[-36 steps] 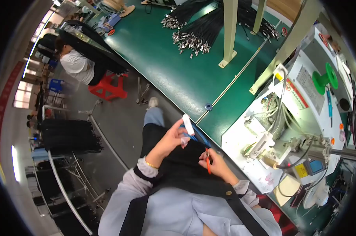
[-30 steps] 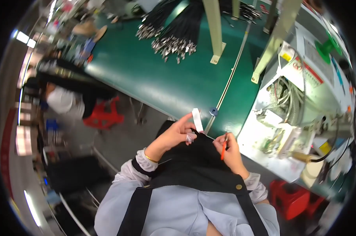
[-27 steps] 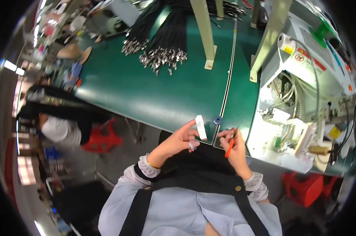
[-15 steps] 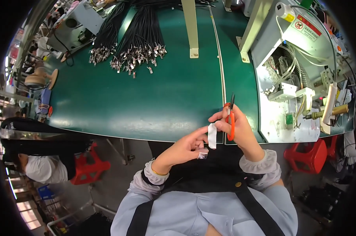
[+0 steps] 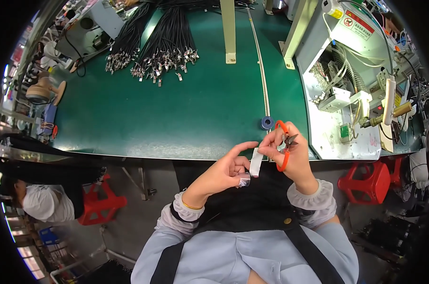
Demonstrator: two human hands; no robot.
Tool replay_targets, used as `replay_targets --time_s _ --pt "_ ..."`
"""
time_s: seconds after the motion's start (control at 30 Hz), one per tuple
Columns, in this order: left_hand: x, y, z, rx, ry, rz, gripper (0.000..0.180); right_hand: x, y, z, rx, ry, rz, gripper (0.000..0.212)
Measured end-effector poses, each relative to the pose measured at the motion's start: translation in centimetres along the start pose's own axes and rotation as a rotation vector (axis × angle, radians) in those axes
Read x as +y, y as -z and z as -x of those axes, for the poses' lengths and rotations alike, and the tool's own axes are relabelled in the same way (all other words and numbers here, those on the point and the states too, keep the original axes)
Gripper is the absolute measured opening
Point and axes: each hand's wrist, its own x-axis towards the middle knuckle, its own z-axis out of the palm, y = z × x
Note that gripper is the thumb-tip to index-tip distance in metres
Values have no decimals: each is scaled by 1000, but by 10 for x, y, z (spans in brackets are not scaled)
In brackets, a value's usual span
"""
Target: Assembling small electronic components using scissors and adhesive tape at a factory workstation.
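Just past the table's near edge, my right hand [image 5: 294, 154] pinches the top of a short white strip [image 5: 255, 163] between thumb and fingers. Orange-handled thread snips [image 5: 285, 165] hang in the same hand, their dark blades pointing right. My left hand [image 5: 221, 174] is beside the strip, its index finger stretched toward the strip's top and the other fingers loosely curled. A clear, shiny piece [image 5: 244, 180] covers the left thumb tip. Whether the left index finger touches the strip I cannot tell. A dark blue roll [image 5: 267, 123] sits beyond my right hand.
Black cables with metal ends [image 5: 165, 61] lie bundled on the green table [image 5: 176, 113] at the far left. A metal ruler-like strip [image 5: 260, 61] runs along the table. A machine [image 5: 347, 109] stands on the right. Red stools [image 5: 366, 182] stand on both sides; another person [image 5: 44, 203] is at left.
The snips have turned in my right hand, their blades swinging from upward to the right. My left index finger has straightened upward. The blue roll has come into sight. The view has shifted slightly.
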Motion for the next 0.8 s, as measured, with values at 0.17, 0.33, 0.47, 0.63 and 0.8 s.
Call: replay_targets --time_s 0.17,0.33,0.47,0.63,0.8 --pt "-1 -4 2 -14 -64 -80 71 3 -1 -1 -22 -35 103 37" --pt "3 -3 2 -13 -59 -122 73 6 -4 -4 14 58 186 38" --pt "7 0 4 -56 -68 -61 73 -1 11 -3 10 -17 106 33" --pt "17 1 8 -101 -65 -36 74 -15 44 1 -529 -84 348 30" --pt "27 -1 7 -138 -23 -116 73 -18 50 0 -743 -183 409 31"
